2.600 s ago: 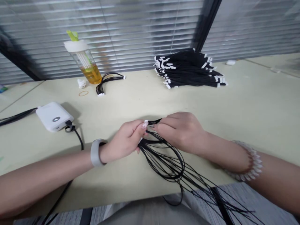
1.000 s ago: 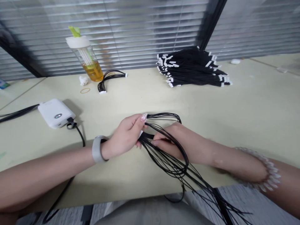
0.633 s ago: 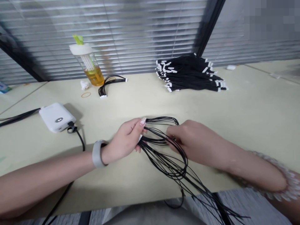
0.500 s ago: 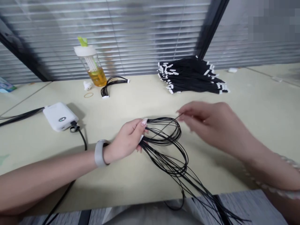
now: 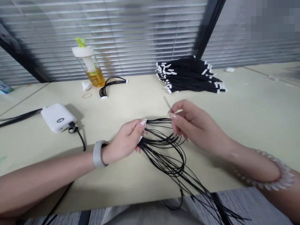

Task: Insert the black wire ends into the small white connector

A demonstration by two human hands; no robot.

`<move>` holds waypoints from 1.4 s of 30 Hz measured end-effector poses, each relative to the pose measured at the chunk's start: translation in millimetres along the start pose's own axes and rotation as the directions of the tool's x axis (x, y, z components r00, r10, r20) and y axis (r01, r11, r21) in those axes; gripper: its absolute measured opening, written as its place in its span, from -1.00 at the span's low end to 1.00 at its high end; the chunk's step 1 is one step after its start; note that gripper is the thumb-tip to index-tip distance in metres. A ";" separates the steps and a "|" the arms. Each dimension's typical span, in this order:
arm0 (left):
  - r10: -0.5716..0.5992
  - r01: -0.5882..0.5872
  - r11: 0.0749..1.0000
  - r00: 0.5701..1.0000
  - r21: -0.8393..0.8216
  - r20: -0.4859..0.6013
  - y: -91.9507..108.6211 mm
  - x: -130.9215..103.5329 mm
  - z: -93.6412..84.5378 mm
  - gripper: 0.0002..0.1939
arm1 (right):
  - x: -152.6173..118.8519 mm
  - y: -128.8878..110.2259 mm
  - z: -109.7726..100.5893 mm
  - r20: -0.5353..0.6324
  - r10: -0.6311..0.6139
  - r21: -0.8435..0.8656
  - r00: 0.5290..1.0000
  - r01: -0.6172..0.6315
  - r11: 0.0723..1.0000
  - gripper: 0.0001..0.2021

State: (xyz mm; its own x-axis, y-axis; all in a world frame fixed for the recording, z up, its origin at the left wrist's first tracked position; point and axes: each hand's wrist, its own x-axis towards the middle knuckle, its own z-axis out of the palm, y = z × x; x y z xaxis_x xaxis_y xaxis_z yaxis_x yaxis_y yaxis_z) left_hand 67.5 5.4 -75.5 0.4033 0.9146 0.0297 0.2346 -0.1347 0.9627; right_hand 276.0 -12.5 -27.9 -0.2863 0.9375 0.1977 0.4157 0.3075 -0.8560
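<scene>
My left hand (image 5: 128,137), with a grey band on its wrist, is closed on the white connectors of a black wire harness (image 5: 161,156). The thin black wires fan out in loops to the right, and their long tails hang over the table's near edge. Above the right side of the loops, my right hand (image 5: 191,123) pinches a thin, blurred strand (image 5: 167,103) between thumb and forefinger. One end of this strand sticks up to the left. Whether it is a wire or a slim tool is unclear. Right fingers cover part of the loops.
A pile of black cables with white connectors (image 5: 189,76) lies at the back. A bottle with yellow liquid (image 5: 95,75), a short harness (image 5: 110,84), and a rubber band (image 5: 87,96) are back left. A white power bank (image 5: 57,117) with a plugged-in cable sits left.
My right hand has moved left, over the loops, and the pinched strand now points up and left. My left hand keeps its hold on the harness.
</scene>
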 end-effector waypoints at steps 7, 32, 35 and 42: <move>0.053 -0.053 0.998 0.998 0.020 0.021 0.8 -1.4 -0.5 -0.61 | 2.4 5.3 3.3 0.220 -0.003 -0.229 0.975 0.055 0.972 -0.75; 0.071 -0.074 0.995 0.996 0.060 0.054 -3.6 -1.4 -2.1 -0.65 | 3.7 4.6 1.8 0.271 -0.005 -0.247 0.963 0.074 0.966 -0.81; 0.063 -0.065 0.996 0.997 0.068 0.045 -3.7 -1.7 -2.0 -0.64 | 3.3 5.7 1.5 0.278 -0.009 -0.235 0.961 0.077 0.969 -0.82; 0.066 -0.069 0.995 0.997 0.076 0.039 -4.0 -2.2 -1.7 -0.64 | 3.4 5.0 0.5 0.275 -0.018 -0.219 0.961 0.081 0.972 -0.82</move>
State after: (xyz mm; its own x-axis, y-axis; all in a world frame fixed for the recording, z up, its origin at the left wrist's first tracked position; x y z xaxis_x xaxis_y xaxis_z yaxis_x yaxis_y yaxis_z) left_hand 64.2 4.6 -78.9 0.4521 0.8882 0.0825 0.2732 -0.2259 0.9351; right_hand 276.7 -7.8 -31.8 -0.5198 0.8511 0.0741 0.5700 0.4101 -0.7120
